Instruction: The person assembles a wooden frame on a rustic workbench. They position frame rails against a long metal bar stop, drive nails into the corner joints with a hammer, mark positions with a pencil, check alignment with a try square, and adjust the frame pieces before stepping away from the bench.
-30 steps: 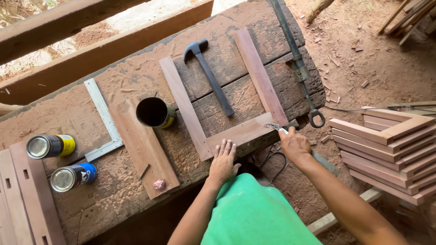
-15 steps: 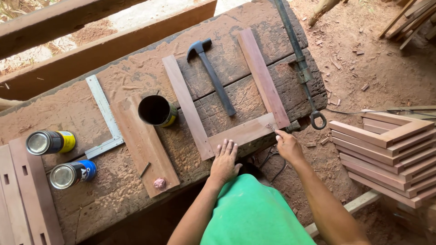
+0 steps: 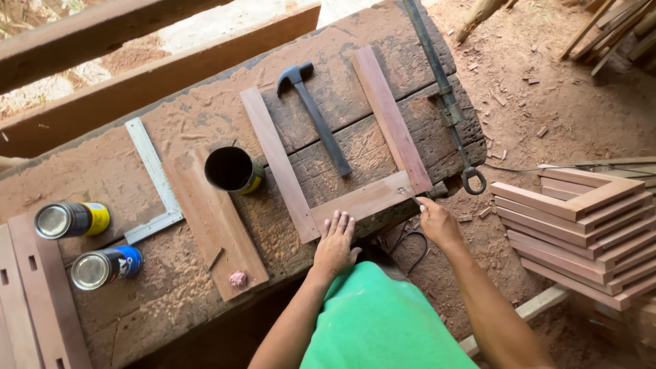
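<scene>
Nearest me, my left hand (image 3: 335,242) lies flat on the near edge of the bench (image 3: 102,181), fingers (image 3: 339,222) spread and straight, holding nothing — just pressing on the bottom rail (image 3: 361,200) of the frame (image 3: 328,174). The rail runs left to right along that near edge, tilted up toward the right, so its long axis points from my left hand toward my right.

My right hand (image 3: 437,222) sits off the bench's near right corner, fingers curled in a pinch; something thin and pale shows at the fingertips, too small to name. It points at the frame's right joint, where the rail meets the right stile (image 3: 389,116) — that joint lies just up and left of the fingertips, touching or nearly so. The right hand is clearly the nearer one to that corner.

Farther in, the left stile (image 3: 277,160) and right stile run away from me, roughly parallel. Between them lies a hammer (image 3: 318,123), head at the far end. Left of the frame stands an open can (image 3: 232,169), then a board (image 3: 215,225) and a metal square (image 3: 154,181). Along the bench's right edge lies a long clamp (image 3: 444,96).
</scene>
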